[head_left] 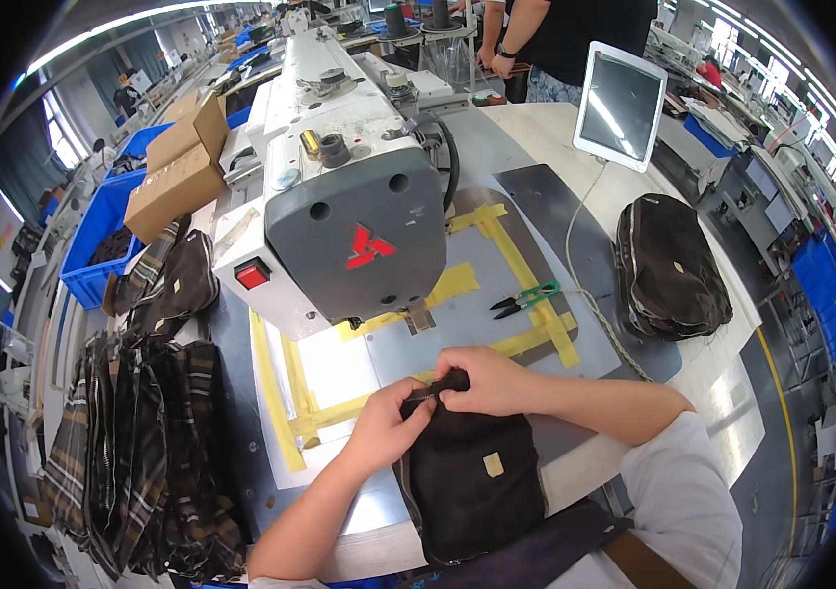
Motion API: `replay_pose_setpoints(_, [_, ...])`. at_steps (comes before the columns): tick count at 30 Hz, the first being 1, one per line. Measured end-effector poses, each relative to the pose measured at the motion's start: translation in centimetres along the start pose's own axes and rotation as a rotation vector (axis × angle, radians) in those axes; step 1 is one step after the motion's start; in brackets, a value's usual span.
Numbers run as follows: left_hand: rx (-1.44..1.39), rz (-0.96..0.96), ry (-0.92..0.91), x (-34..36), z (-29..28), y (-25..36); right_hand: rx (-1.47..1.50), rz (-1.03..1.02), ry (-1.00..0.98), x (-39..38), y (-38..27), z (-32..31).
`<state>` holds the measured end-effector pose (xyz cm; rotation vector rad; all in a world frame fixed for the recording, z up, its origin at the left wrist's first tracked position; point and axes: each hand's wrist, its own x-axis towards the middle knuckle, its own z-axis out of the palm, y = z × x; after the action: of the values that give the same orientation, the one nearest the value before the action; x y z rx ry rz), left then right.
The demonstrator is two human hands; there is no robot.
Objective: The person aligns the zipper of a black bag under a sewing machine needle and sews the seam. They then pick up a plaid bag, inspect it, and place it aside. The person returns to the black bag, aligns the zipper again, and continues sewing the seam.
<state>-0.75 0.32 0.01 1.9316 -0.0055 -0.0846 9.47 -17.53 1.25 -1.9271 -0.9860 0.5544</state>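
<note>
A dark fabric piece (467, 491) with a small pale yellow label hangs over the table's near edge, in front of the industrial sewing machine (359, 236). Its top end, which looks like a zipper or strap end, is pinched between my two hands. My left hand (389, 417) grips it from the left, thumb and fingers closed. My right hand (477, 381) is closed on the same end from the right, its fingers bent over the dark edge. What lies inside the fingers is partly hidden. Just beyond is the machine's presser foot (420, 316).
Green-handled thread snips (526, 297) lie on the yellow-taped plate (408, 358). Stacked dark fabric pieces (673, 265) sit at the right, plaid ones (143, 452) at the left. A white tablet (620, 106) stands behind, its cable crossing the table. Another person (575, 49) stands beyond.
</note>
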Motion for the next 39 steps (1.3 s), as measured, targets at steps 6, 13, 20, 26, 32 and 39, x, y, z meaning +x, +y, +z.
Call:
replay_pose_setpoints(6, [0.031, -0.027, -0.003, -0.03, 0.13, 0.45, 0.023, -0.015, 0.023, -0.02, 0.56, 0.24])
replay_pose_setpoints(13, [0.041, -0.013, 0.006, 0.00, 0.18, 0.52, 0.011, 0.002, 0.035, -0.11, 0.42, 0.35])
replay_pose_setpoints(20, [0.042, -0.014, 0.006, 0.02, 0.12, 0.44, 0.031, -0.004, 0.041, -0.16, 0.40, 0.40])
replay_pose_setpoints(26, [0.040, -0.025, 0.011, -0.01, 0.11, 0.55, 0.032, -0.011, 0.049, -0.14, 0.33, 0.35])
replay_pose_setpoints(32, [0.043, 0.008, 0.020, 0.10, 0.20, 0.37, 0.042, -0.011, 0.078, -0.25, 0.39, 0.59])
replay_pose_setpoints(39, [0.064, -0.018, 0.040, 0.05, 0.18, 0.89, 0.024, 0.019, 0.093, -0.39, 0.25, 0.91])
